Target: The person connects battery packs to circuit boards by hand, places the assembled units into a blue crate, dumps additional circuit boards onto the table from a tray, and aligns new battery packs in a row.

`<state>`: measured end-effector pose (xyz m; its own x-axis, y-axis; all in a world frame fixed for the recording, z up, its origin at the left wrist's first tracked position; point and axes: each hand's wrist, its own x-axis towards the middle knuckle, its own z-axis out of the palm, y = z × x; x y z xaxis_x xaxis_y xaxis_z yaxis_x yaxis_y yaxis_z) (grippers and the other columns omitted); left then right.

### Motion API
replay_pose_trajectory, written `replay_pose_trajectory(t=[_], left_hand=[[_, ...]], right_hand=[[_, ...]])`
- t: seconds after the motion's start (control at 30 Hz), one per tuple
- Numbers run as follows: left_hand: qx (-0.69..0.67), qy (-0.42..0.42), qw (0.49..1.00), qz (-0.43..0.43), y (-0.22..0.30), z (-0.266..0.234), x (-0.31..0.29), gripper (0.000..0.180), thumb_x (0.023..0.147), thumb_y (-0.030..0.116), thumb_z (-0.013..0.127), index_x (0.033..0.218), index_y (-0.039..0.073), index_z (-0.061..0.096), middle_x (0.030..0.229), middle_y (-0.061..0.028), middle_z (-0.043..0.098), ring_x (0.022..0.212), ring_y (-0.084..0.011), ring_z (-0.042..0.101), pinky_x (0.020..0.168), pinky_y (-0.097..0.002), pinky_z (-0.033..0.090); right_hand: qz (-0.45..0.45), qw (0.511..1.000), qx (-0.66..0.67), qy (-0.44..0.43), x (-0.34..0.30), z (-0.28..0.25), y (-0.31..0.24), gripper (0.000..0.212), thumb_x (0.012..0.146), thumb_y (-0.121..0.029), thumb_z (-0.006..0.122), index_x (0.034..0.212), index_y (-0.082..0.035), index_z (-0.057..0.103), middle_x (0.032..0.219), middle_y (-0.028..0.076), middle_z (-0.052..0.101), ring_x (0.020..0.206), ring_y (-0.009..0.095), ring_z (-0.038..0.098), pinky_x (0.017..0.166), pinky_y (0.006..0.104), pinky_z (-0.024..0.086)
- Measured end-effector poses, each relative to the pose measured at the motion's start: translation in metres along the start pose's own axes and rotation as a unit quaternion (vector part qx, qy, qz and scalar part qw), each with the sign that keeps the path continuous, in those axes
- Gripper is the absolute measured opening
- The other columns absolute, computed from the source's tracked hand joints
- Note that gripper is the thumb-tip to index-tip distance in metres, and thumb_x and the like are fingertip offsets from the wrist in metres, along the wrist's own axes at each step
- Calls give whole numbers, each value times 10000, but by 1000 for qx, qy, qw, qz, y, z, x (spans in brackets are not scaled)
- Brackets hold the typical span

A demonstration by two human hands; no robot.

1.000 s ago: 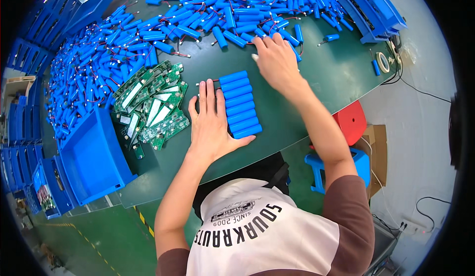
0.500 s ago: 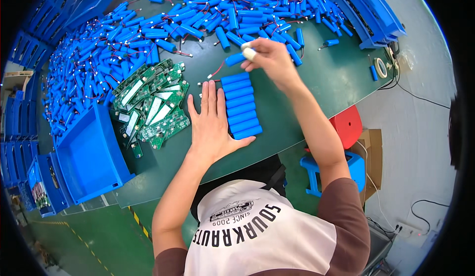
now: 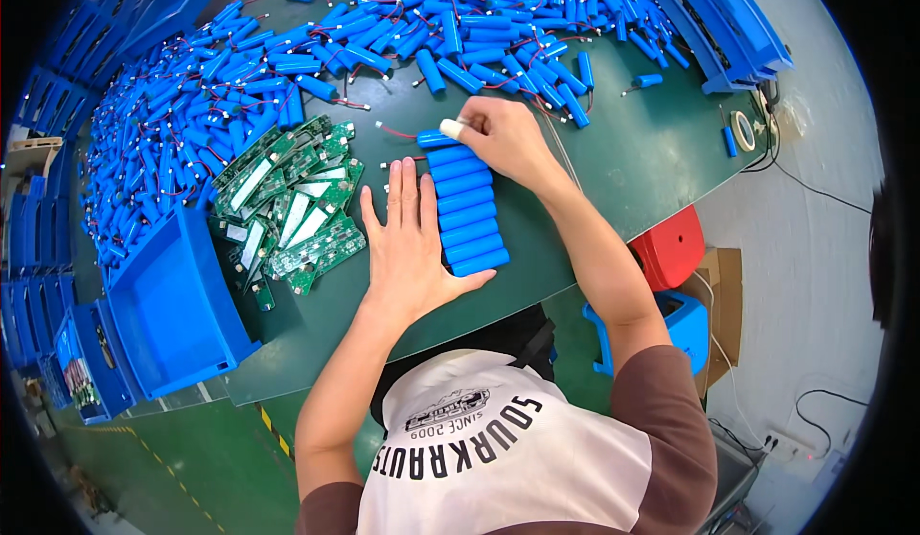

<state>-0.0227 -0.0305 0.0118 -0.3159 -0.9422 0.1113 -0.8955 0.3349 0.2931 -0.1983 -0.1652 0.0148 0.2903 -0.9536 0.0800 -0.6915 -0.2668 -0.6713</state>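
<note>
A row of blue cylindrical batteries (image 3: 468, 199) lies side by side on the green table. My left hand (image 3: 406, 238) rests open along the row's left ends, its thumb stretched around the near battery. At the far end of the row, my right hand (image 3: 498, 137), with pale finger cots on its fingertips, pinches another blue battery (image 3: 434, 139). That battery lies parallel to the row and against it, its red wire and white connector pointing left. Most of the other wires are hidden by my left hand.
A large heap of wired blue batteries (image 3: 230, 104) spreads across the back and left. Green circuit boards (image 3: 297, 209) are piled left of my left hand, beside a blue bin (image 3: 182, 295). Blue trays (image 3: 719, 27) stand back right, and a tape roll (image 3: 741, 130) lies near the right edge.
My right hand has brought the battery down and left to the far end of the row, turning it in line with the others. My left hand has stayed in place.
</note>
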Motion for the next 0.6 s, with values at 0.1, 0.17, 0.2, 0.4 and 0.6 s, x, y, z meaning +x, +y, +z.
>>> replay_pose_trajectory(t=[0.1, 0.17, 0.2, 0.4, 0.6], left_hand=[[1, 4, 1000, 3, 0, 1, 0, 1294, 643, 766, 738, 1491, -121, 328, 1592, -312, 254, 1540, -398, 170, 1168, -700, 94], [-3, 6, 1000, 7, 2, 0, 2, 1293, 641, 764, 740, 1490, -121, 330, 1589, -312, 261, 1538, -396, 178, 1166, -703, 93], [-4, 2, 1000, 2, 2, 0, 2, 1301, 638, 750, 754, 1497, -122, 312, 1594, -316, 248, 1540, -402, 168, 1164, -707, 87], [-36, 49, 998, -21, 8, 0, -5, 1359, 626, 674, 814, 1530, -134, 200, 1614, -347, 170, 1551, -437, 105, 1157, -721, 34], [-30, 21, 999, -23, 12, 5, 0, 1381, 621, 671, 814, 1517, -170, 185, 1614, -362, 147, 1550, -442, 106, 1151, -724, 23]], right_hand=[[-77, 995, -40, 59, -4, 3, 2, 240, 897, -254, 746, 904, -18, 703, 885, 83, 624, 821, 241, 612, 724, 369, 481], [-86, 994, -27, 56, -2, 1, 6, 221, 903, -241, 735, 910, -21, 710, 919, 89, 612, 865, 263, 604, 760, 371, 476], [-87, 995, -18, 38, -2, 0, 7, 223, 941, -243, 691, 960, -21, 711, 971, 91, 634, 927, 249, 616, 810, 368, 483], [29, 924, 379, 47, -60, 5, -7, 688, 1071, -539, 390, 1438, 38, 473, 1488, 166, 492, 1411, 267, 436, 1198, 419, 306], [-48, 910, 399, 103, -92, 33, -19, 688, 1094, -448, 338, 1543, 67, 259, 1599, 238, 296, 1518, 315, 262, 1244, 407, 174]])
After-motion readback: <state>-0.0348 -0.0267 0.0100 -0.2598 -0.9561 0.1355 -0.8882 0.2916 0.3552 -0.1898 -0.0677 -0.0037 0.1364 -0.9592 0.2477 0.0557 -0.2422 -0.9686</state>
